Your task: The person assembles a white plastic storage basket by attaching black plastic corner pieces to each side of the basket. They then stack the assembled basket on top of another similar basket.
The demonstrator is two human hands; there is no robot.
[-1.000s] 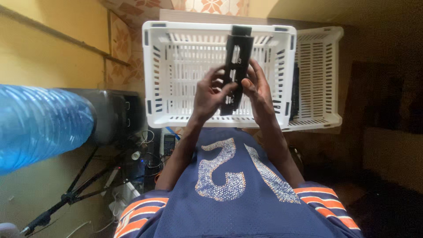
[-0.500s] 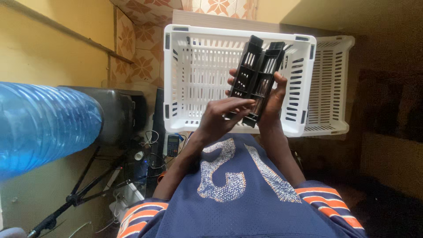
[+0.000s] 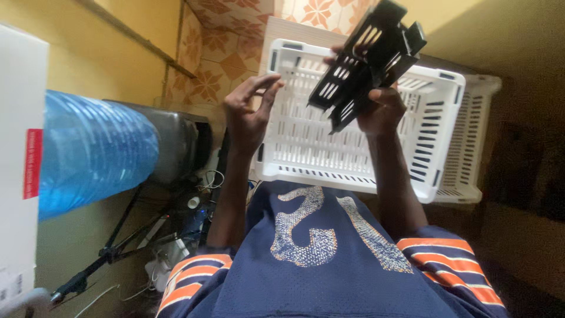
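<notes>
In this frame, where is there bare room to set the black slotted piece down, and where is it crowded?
The white crate looks bare inside, its slotted floor between the left hand and right hand. The right hand holds the black slotted piece above it. Crowded: left of the crate, cables and a stand below the blue water bottle.

My right hand (image 3: 381,112) grips a black slotted plastic bracket (image 3: 365,62) above the white slotted crate (image 3: 435,147), while my left hand (image 3: 250,112) hangs empty, fingers spread.

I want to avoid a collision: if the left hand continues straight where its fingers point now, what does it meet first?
Probably the black slotted plastic part held by the right hand, above the white plastic crate; depth is unclear.
</notes>
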